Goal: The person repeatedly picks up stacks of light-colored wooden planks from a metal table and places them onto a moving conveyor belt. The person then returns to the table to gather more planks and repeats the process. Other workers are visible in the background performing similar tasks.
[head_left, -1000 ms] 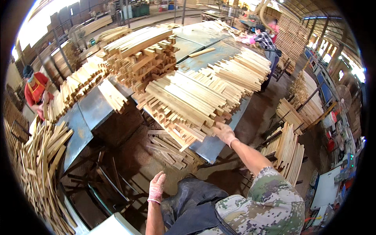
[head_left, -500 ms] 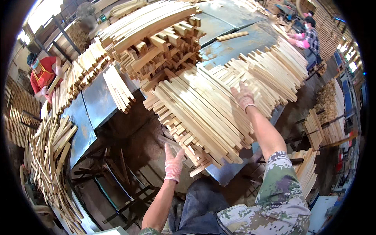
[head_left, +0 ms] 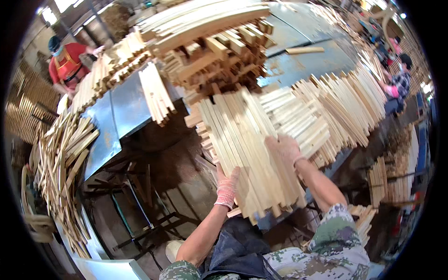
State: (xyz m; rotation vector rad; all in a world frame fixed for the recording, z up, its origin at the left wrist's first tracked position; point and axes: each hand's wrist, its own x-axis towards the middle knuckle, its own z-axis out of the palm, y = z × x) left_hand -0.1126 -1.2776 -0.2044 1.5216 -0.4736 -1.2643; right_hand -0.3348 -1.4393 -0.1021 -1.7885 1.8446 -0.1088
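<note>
A layer of pale wooden strips [head_left: 242, 144] lies lengthwise in front of me on top of a stack. My left hand [head_left: 227, 186], in a pinkish knit glove, grips the layer's near left edge, thumb on top. Against its right side my gloved right hand [head_left: 283, 150] is curled, fingers bent over the strips' edge. The strips sit tightly side by side between both hands, their near ends uneven. Beneath the left edge, cross-laid strip ends [head_left: 208, 142] stick out. More loose strips [head_left: 296, 116] lie just right of the layer.
A tall crosswise wood stack [head_left: 210, 51] rises behind. Metal tabletops [head_left: 133, 100] extend left, with a few strips [head_left: 156, 93] on one. Thin offcuts [head_left: 60, 172] heap at far left. Co-workers stand at left [head_left: 67, 65] and right [head_left: 399, 79]. Strips [head_left: 345, 102] line the right table.
My left hand has come up and right onto the layer's left edge. My right hand has drawn nearer and slightly left. The strips between are bunched closer, and the view has shifted.
</note>
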